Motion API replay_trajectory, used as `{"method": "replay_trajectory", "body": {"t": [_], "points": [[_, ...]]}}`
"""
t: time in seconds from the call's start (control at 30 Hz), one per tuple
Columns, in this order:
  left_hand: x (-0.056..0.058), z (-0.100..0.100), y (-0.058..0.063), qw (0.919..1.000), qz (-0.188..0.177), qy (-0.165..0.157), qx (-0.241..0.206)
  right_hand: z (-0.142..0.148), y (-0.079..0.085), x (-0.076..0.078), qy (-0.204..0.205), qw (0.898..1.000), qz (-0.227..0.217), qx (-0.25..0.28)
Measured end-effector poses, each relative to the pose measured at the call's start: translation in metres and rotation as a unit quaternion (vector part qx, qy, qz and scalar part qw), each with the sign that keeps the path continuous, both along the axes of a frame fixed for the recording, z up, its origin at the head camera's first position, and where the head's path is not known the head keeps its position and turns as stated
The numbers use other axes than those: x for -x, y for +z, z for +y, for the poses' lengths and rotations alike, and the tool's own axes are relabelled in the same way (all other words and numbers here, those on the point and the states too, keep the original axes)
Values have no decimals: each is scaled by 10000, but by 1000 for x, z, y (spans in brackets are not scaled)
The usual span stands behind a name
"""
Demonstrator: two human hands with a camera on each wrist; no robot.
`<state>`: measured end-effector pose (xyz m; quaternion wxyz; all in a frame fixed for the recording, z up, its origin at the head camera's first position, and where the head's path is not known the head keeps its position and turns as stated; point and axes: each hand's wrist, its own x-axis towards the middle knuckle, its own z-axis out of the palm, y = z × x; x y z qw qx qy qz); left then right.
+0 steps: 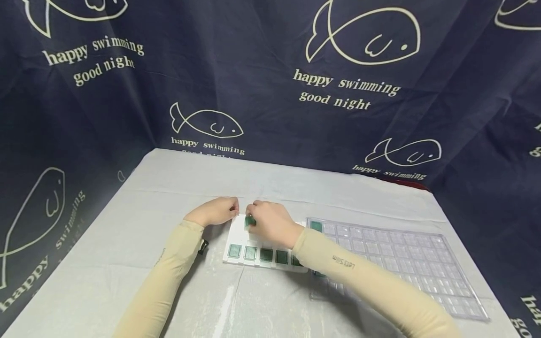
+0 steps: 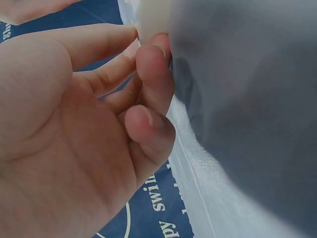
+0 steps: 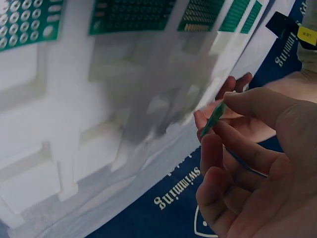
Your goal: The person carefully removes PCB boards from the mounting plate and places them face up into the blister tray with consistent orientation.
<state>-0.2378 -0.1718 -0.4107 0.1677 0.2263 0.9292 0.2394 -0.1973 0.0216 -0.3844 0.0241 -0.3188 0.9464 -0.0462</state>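
Observation:
A white tray (image 1: 236,231) lies near the middle of the table. Several green perforated circuit boards (image 1: 266,255) sit in its near row. My right hand (image 1: 272,223) is over the tray's far row, pinching one small green circuit board (image 3: 214,119) between thumb and fingers; the board stands tilted, edge-on in the right wrist view. At the tray's far left corner my left hand (image 1: 216,211) pinches the white edge (image 2: 153,17) with thumb and fingertips. Part of the tray's far row is hidden behind my right hand.
To the right lies a clear plastic compartment box (image 1: 422,263), partly covered by my right forearm. A green board (image 1: 316,226) sits in its far left compartment, another (image 1: 319,274) shows lower down. A dark blue curtain (image 1: 270,122) hangs behind the white-covered table (image 1: 169,173).

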Motion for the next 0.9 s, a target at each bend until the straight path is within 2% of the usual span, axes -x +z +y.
{"method": "replay_trajectory", "body": {"t": [0.33, 0.6, 0.9], "points": [[2, 1, 1, 10000, -47, 38, -10, 14, 11, -7, -113, 9997, 88, 182], [4, 2, -5, 10000, -40, 27, 53, 36, 14, -23, 114, 9988, 294, 371], [1, 3, -5, 9999, -134, 73, 61, 60, 14, -40, 101, 9977, 537, 397]]}}
